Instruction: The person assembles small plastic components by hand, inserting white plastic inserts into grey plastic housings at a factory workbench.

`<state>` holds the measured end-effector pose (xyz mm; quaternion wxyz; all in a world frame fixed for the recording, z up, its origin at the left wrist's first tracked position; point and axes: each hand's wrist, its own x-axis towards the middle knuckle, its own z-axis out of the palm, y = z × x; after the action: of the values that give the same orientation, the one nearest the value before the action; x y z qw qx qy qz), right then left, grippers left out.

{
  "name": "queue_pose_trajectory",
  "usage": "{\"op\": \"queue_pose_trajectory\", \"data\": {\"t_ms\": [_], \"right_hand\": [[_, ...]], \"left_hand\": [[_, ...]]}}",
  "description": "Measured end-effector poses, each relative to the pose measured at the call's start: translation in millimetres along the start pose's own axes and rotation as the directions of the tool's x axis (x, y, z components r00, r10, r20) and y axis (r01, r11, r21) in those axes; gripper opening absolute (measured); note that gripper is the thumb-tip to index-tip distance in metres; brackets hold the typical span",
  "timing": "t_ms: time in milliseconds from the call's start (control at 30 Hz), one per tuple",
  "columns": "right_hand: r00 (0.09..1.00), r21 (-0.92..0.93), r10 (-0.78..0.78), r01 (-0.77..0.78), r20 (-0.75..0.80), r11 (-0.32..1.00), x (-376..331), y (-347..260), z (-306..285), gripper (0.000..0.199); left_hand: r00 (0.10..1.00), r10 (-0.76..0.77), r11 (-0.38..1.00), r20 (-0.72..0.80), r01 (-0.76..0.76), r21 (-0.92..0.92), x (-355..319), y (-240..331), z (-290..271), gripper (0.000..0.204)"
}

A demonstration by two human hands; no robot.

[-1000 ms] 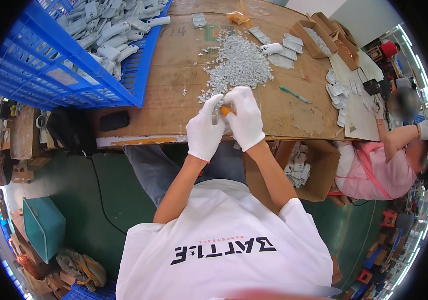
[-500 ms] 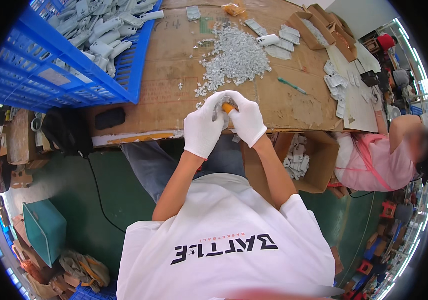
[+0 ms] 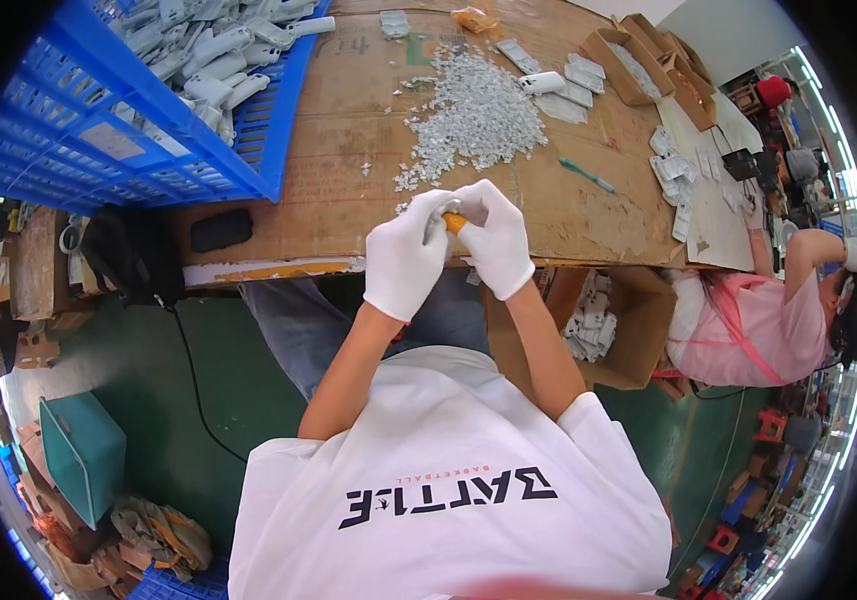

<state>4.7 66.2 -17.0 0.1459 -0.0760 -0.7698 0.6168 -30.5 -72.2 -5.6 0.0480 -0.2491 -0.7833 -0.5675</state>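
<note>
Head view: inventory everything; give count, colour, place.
Table: one, brown, upper centre
Crate: one, blue, table's left
Casings: many, whitish, in crate
Small pieces: many, pale grey, table centre
Pen: one, green, right of pieces
Pouch: one, black, table's near edge
Bin: one, teal, lower left
Boxes: several, brown, table's far right and below
Other person: one, pink top, right
Small thing: one, orange, between hands
Left hand: one, white glove, centre
Right hand: one, white glove, centre

I record black lettering [image 3: 449, 498] and a smaller red line [image 3: 444, 471] on the white shirt [image 3: 429, 415]; red print [image 3: 324, 190] on the cardboard [image 3: 579, 225] appears illegible.
</note>
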Motion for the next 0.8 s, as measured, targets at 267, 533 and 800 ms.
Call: {"op": "queue_pose_trajectory", "data": {"t_ms": [267, 533, 800], "right_hand": [[0.984, -0.092, -0.080, 0.066, -0.159, 0.994, -12, -22, 6, 0.038], [0.902, -0.574, -0.432, 0.356, 0.004, 0.738, -35, -44, 23, 0.050], [0.894, -0.661, -0.447, 0.349, 0.024, 0.664, -39, -32, 25, 0.057]], "left_hand": [[0.996, -0.031, 0.998, -0.089, 0.026, -0.062, 13, 10, -6, 0.025], [0.960, -0.281, 0.903, 0.011, 0.268, -0.335, 16, 12, -23, 0.032], [0.931, -0.280, 0.758, 0.234, 0.364, -0.542, 3, 11, -30, 0.050]]}}
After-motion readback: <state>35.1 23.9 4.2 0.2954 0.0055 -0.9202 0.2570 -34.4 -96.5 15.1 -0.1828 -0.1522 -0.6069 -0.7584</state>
